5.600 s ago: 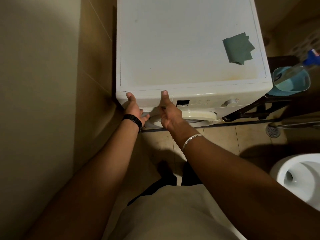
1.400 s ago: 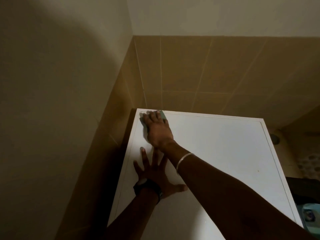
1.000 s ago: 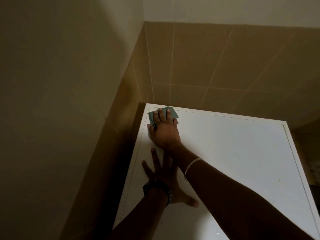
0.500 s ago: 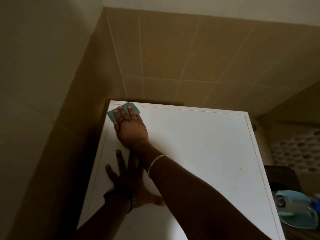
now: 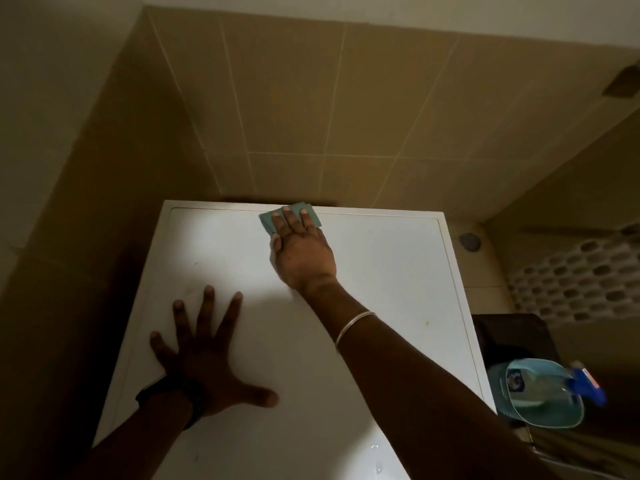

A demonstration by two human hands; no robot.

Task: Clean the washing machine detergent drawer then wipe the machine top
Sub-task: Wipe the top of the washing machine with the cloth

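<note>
The white washing machine top fills the lower middle of the head view. A teal cloth lies flat on it at the back edge, near the middle. My right hand presses down on the cloth with straight fingers, and most of the cloth is hidden under it. My left hand rests flat on the front left of the top with its fingers spread wide. The detergent drawer is out of view.
Tan tiled walls close in behind and to the left of the machine. To its right, low down, stands a light blue tub with a spray bottle in it. A perforated white basket sits farther back on the right.
My right hand has slid the cloth from the back left corner rightward along the back edge to the middle. My left hand stays planted flat on the top.
</note>
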